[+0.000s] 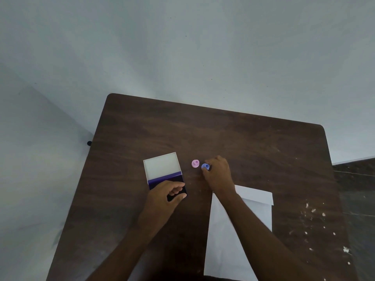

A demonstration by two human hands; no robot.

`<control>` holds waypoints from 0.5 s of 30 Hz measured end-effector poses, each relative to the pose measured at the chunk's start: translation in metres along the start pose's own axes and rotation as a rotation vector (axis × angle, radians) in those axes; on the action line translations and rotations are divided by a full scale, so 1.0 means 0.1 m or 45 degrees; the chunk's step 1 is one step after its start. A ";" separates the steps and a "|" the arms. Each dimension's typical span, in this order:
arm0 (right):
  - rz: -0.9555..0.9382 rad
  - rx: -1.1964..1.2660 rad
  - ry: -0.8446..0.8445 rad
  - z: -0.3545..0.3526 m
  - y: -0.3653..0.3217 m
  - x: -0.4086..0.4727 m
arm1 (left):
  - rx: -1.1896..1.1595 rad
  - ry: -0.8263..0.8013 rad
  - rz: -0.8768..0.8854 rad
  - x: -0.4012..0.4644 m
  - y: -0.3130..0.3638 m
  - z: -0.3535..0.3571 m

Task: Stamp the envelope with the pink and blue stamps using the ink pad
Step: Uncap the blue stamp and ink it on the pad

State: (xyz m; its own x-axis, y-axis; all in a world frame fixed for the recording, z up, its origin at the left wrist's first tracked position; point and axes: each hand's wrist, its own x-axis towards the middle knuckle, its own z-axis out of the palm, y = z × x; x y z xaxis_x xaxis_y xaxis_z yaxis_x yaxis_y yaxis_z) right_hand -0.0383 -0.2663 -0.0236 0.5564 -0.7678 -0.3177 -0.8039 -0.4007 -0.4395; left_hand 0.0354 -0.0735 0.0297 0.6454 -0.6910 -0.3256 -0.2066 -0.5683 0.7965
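On table (pixel 253 142), unlabelled ink pad (pixel 164 173)

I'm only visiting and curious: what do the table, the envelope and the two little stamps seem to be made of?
The table looks like dark wood or wood-look laminate: streaky brown grain, scuffed with pale flecks. The envelope looks like plain white matte paper, flat with a folded flap. The pink stamp and blue stamp look like moulded plastic, evenly coloured and smooth; too small to be sure.

Plain indoor room, kind unclear: bare pale wall (pixel 182 47), dark wood-grain table (pixel 243 142) with white paint specks.
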 end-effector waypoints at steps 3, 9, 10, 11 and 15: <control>0.039 0.142 0.090 -0.11 -0.06 -0.11 | 0.014 0.018 0.019 0.00 0.01 0.02; 0.344 1.085 0.058 -0.42 -0.15 -0.53 | 0.080 0.104 0.092 -0.01 0.18 0.12; 0.380 1.220 0.008 -0.47 -0.17 -0.60 | 0.081 0.112 0.128 -0.01 0.23 0.13; 0.406 1.330 -0.045 -0.51 -0.19 -0.66 | 0.056 0.122 0.137 -0.02 0.29 0.14; 0.412 1.653 -0.224 -0.59 -0.23 -0.84 | -0.107 0.130 -0.041 -0.01 0.42 0.15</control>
State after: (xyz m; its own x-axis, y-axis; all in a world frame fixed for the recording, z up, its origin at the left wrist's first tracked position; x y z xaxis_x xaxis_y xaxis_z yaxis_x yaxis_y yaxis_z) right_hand -0.0791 -0.2224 0.0629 0.4793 -0.6239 -0.6173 -0.1795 0.6188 -0.7647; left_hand 0.0147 -0.1036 0.0557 0.7229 -0.6217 -0.3014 -0.1252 -0.5469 0.8277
